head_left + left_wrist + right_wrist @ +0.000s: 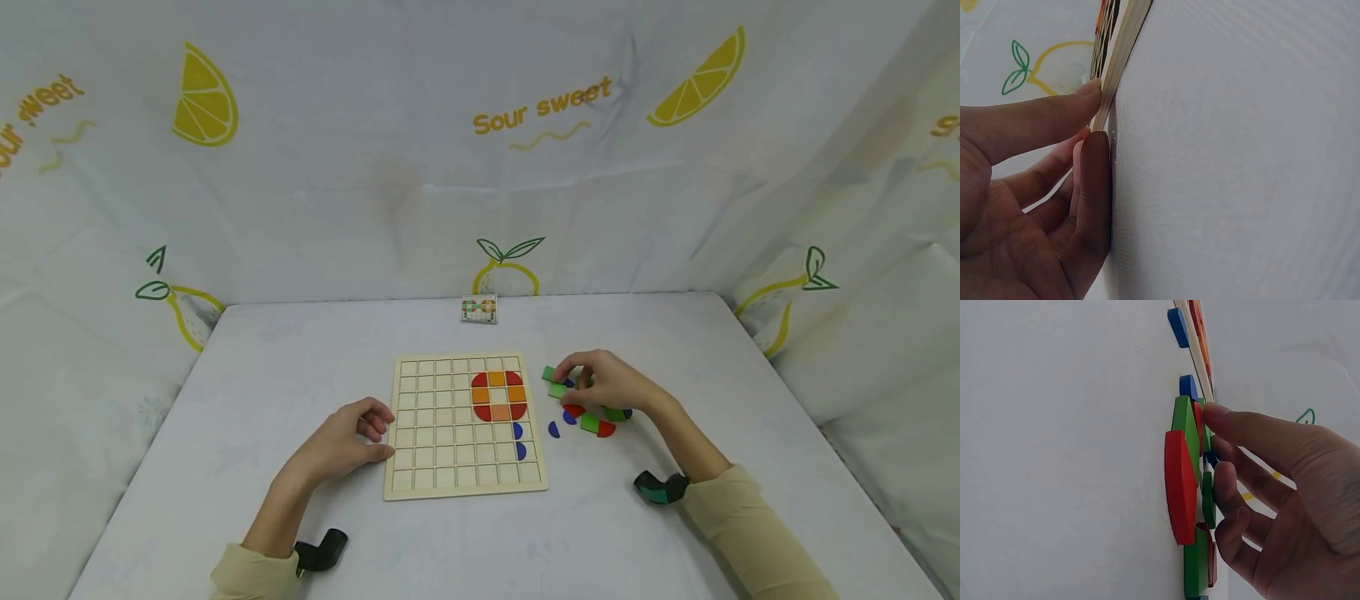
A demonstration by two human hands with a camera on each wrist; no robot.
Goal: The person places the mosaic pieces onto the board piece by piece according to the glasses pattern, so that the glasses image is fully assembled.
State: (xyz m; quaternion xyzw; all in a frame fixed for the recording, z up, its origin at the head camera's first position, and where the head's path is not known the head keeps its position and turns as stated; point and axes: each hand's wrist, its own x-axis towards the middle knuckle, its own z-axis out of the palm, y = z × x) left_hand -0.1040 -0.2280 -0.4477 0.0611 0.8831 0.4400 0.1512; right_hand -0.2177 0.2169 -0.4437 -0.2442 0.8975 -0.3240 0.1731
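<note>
A pale wooden grid board [424, 457] lies flat on the table. On it, red corner pieces and orange squares [516, 394] form a ring at the upper right, with two blue half-circles [521, 451] below. My left hand [347, 435] touches the board's left edge with thumb and fingertips; in the left wrist view the thumb [1047, 122] lies against the rim. My right hand [611, 382] is over loose pieces right of the board. Its thumb and forefinger stand apart beside light green pieces [557, 390]. A red piece [1180, 487] lies nearer the right wrist camera.
Several loose green, red and blue pieces lie around and under the right hand, including a green one [590, 423] and a blue half-circle [553, 429]. A small pattern card [479, 308] lies at the table's back edge. White printed cloth [360, 208] hangs behind.
</note>
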